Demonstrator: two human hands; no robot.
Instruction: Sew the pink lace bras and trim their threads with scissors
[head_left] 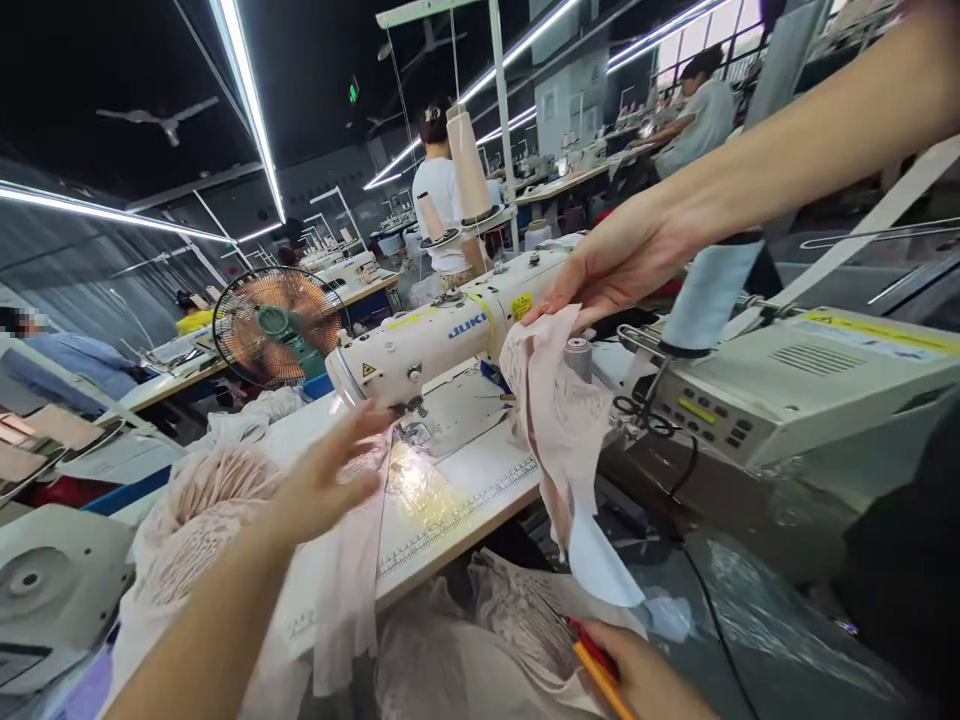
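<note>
My left hand [330,475] reaches in from the lower left with its fingers spread, resting on pink lace fabric [352,560] that lies by the needle of a white Juki sewing machine [442,340]. My right hand [622,262] comes in from the upper right. It pinches the top of a hanging piece of pink lace fabric [559,420], whose white lower end [600,565] dangles past the table edge.
Another hand [637,675] at the bottom edge holds orange and red pencils. A second machine [795,385] with a thread cone [712,290] stands on the right, a fan [277,325] behind on the left. More pink fabric is heaped at the left [202,510]. Other people work farther back.
</note>
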